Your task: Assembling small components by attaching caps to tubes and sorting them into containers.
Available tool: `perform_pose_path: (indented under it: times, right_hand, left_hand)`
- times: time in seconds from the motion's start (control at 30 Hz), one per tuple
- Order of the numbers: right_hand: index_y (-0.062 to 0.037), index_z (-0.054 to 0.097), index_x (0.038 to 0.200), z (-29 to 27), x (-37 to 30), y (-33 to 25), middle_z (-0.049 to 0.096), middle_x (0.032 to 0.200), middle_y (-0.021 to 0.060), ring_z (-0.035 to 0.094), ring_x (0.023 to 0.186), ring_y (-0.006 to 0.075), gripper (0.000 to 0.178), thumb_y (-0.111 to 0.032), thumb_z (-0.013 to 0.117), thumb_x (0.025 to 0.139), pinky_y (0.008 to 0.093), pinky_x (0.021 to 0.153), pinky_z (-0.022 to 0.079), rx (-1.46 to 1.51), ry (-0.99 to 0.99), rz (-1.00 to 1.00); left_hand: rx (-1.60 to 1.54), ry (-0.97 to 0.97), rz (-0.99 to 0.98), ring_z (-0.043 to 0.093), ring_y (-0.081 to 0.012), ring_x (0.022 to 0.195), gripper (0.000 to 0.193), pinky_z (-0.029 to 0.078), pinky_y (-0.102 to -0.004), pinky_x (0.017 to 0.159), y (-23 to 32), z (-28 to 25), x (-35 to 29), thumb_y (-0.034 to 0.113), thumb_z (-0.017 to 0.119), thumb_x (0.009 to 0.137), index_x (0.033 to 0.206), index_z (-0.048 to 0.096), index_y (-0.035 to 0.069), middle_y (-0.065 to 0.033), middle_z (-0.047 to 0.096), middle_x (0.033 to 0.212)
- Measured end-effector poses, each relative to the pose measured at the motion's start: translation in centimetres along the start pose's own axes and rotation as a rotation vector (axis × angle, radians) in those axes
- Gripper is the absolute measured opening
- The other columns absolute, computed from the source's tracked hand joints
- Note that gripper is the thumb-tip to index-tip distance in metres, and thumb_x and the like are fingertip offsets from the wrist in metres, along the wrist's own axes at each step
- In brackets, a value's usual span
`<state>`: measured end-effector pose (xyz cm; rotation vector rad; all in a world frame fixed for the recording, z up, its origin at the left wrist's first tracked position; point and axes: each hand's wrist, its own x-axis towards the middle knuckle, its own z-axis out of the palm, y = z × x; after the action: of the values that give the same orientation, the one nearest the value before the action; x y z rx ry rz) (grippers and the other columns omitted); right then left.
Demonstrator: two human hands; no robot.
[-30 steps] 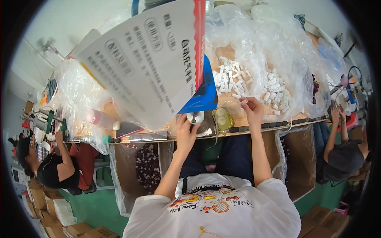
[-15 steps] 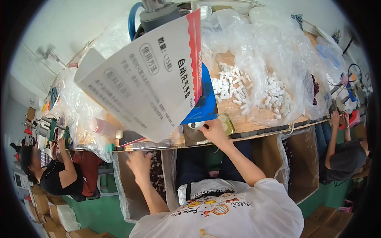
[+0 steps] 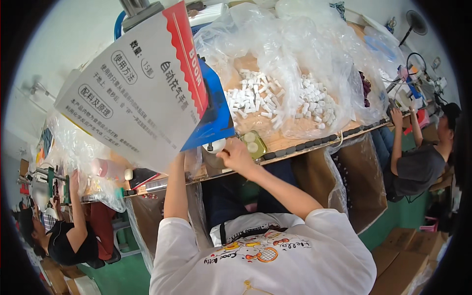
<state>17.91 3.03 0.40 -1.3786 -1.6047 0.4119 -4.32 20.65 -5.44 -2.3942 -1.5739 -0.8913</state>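
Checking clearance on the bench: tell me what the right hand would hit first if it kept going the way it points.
The right hand points up-left; the small white round piece at its fingertips comes first, then probably the blue-and-white printed card, though depth is unclear.

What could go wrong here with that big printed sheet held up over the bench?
The printed sheet hides the left hand, so its grip cannot be checked. The right hand works at a small white cap near the bench edge, where it might drop. Loose white pieces in open clear bags could spill.
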Motion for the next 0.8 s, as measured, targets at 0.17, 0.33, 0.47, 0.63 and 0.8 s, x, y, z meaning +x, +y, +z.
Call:
perform_pose_path:
  times: [0.17,0.33,0.47,0.63,0.8]
  right_hand:
    - [-0.0033,0.074,0.102,-7.6,1.3,5.9,0.075,0.091,0.0116,0.070,0.083,0.0175,0.023,-0.014,0.073,0.082,0.0323,0.075,0.053,-0.203,0.105,0.197]
    - [-0.0047,0.063,0.119,-24.5,1.5,20.5,0.063,0.115,0.0252,0.059,0.109,0.0381,0.043,-0.022,0.073,0.081,0.0491,0.091,0.047,-0.830,0.840,0.226]
    - [-0.0044,0.064,0.116,-23.9,0.8,23.1,0.064,0.113,0.0238,0.062,0.104,0.0388,0.036,-0.013,0.070,0.082,0.0483,0.090,0.048,-0.907,0.539,0.450]
    - [0.0001,0.066,0.108,-17.6,-0.7,19.5,0.066,0.115,0.0214,0.067,0.097,0.0350,0.024,-0.002,0.065,0.083,0.0432,0.083,0.053,-0.446,0.385,0.214]
    - [-0.0010,0.067,0.111,-17.5,-0.9,16.6,0.067,0.117,0.0200,0.069,0.089,0.0306,0.026,0.004,0.062,0.086,0.0369,0.074,0.053,-0.326,0.432,0.200]
  left_hand:
    - [0.063,0.103,0.101,0.064,-0.0380,0.081,0.023,0.050,-0.0479,0.072,-0.4,-1.1,-5.6,0.022,0.065,0.088,0.100,0.068,0.003,-0.0179,0.069,0.093]
    - [-0.099,-0.164,-0.007,0.059,-0.0449,0.091,0.026,0.046,-0.0521,0.081,0.8,-3.3,-6.5,0.019,0.065,0.087,0.104,0.066,-0.001,-0.0241,0.066,0.100]
    - [-0.058,-0.018,0.088,0.065,-0.0366,0.081,0.027,0.051,-0.0470,0.073,0.1,-3.0,-7.2,0.028,0.067,0.088,0.097,0.071,0.003,-0.0165,0.070,0.090]
    - [-0.479,-0.002,-0.589,0.066,-0.0301,0.092,0.027,0.050,-0.0393,0.086,7.1,-11.7,-6.4,-0.002,0.071,0.079,0.105,0.065,-0.007,-0.0194,0.069,0.098]
    - [-0.825,-0.059,-0.426,0.065,-0.0186,0.099,0.032,0.049,-0.0327,0.089,9.1,-11.1,-9.9,-0.001,0.076,0.078,0.108,0.068,-0.006,-0.0133,0.071,0.101]
